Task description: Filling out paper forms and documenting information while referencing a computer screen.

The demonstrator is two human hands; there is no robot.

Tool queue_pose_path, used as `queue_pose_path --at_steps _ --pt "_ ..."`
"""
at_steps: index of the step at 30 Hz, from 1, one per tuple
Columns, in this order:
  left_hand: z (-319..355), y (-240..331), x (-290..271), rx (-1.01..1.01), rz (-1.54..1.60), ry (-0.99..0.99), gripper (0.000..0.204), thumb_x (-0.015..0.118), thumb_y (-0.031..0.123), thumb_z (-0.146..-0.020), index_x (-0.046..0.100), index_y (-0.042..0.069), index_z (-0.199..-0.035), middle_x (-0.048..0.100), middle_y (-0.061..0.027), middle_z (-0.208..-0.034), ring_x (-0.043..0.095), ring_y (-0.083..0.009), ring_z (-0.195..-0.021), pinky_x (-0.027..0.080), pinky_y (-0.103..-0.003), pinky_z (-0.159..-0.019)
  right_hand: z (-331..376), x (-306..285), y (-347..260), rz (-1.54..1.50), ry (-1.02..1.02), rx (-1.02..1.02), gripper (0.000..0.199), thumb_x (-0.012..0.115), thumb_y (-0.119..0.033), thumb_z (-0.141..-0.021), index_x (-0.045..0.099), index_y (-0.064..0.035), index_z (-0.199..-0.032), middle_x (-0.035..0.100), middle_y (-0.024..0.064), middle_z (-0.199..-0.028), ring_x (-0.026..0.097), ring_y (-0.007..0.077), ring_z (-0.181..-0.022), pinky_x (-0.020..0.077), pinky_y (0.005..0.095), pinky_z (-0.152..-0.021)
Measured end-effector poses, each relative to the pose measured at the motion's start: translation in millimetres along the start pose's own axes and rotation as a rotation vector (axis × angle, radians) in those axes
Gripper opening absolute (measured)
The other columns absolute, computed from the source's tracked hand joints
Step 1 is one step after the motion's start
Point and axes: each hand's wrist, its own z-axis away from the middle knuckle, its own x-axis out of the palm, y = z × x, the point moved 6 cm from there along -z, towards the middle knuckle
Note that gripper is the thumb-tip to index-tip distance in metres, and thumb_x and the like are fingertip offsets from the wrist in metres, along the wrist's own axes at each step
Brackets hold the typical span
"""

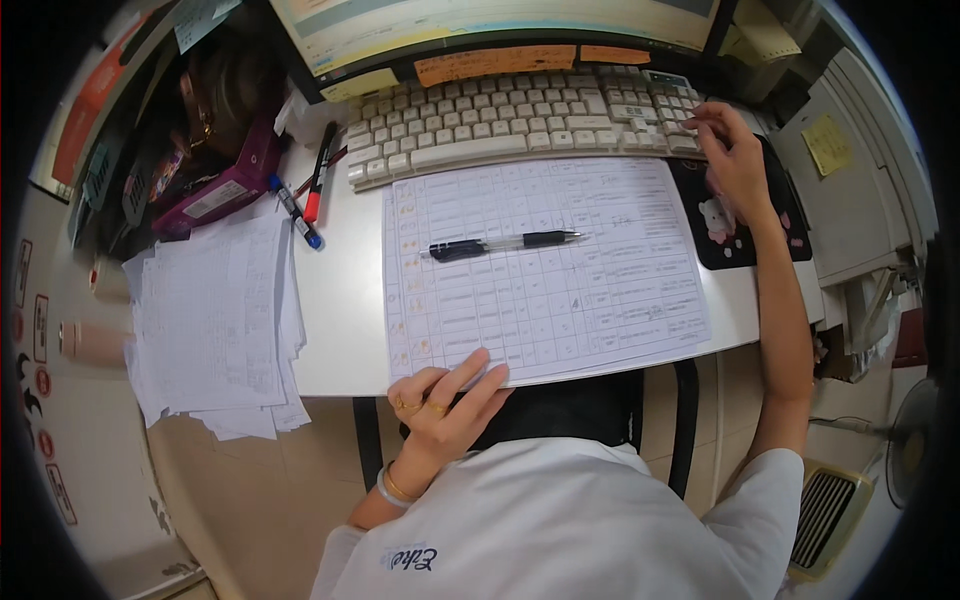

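Note:
My left hand point(452, 402) lies at the desk's front edge, fingers spread on the bottom of a printed table sheet point(540, 310). It wears rings, and bracelets circle the wrist. A black-and-clear pen point(505, 243) rests across the upper part of that sheet, touched by neither hand. Over the number pad at the right end of the off-white keyboard point(480, 130) is my right hand point(733, 150), its fingers apart and bent toward the keys. It holds nothing that I can see. Beneath its wrist is a dark mouse pad point(745, 240) with a cartoon print.
A monitor point(500, 30) with orange notes stands behind the keyboard. Left are a paper stack point(210, 310) overhanging the desk, a red-capped marker point(319, 175), a blue marker point(296, 212) and a purple box point(225, 180). A pale machine point(850, 180) stands right, a fan point(915, 445) lower right.

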Motion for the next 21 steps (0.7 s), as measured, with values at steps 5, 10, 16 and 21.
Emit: queue_pose_path --at_steps 5,10,16,21 --pt "4.9 -4.6 4.0 -0.016 -0.061 -0.036 0.033 0.084 0.032 -0.065 0.074 0.028 -0.096 0.065 0.0132 -0.113 0.047 -0.0136 -0.088 0.032 -0.030 -0.078 1.1 1.4 18.8 -0.042 -0.017 0.101 0.015 0.059 -0.012 -0.087 0.063 -0.0015 -0.097 0.070 0.0100 -0.089 0.067 0.0178 -0.083 0.0494 0.0293 -0.072" --pt "10.6 -4.0 0.3 -0.030 -0.059 -0.050 0.035 0.086 0.032 -0.063 0.074 0.026 -0.095 0.064 0.0142 -0.114 0.042 -0.0150 -0.092 0.030 -0.030 -0.082 4.2 13.7 -6.4 -0.114 -0.033 -0.055 0.013 0.055 -0.007 -0.090 0.061 -0.0013 -0.100 0.064 0.0110 -0.096 0.067 0.0197 -0.088 0.0507 0.0299 -0.079" --pt "9.1 -3.9 2.2 -0.028 -0.057 -0.049 0.035 0.086 0.031 -0.063 0.074 0.026 -0.096 0.063 0.0145 -0.115 0.041 -0.0157 -0.092 0.030 -0.030 -0.083 1.6 0.7 -17.4 0.201 -0.024 -0.145 0.014 0.056 -0.010 -0.088 0.062 -0.0027 -0.098 0.062 0.0126 -0.097 0.059 0.0298 -0.097 0.0472 0.0372 -0.083" --pt "9.2 -3.9 1.8 -0.026 -0.070 -0.055 0.036 0.086 0.031 -0.063 0.073 0.026 -0.096 0.063 0.0144 -0.114 0.041 -0.0159 -0.092 0.030 -0.030 -0.083 -4.7 -7.2 7.5 0.383 -0.047 -0.044 0.015 0.055 -0.012 -0.087 0.062 -0.0030 -0.097 0.063 0.0126 -0.098 0.059 0.0313 -0.098 0.0452 0.0394 -0.088"
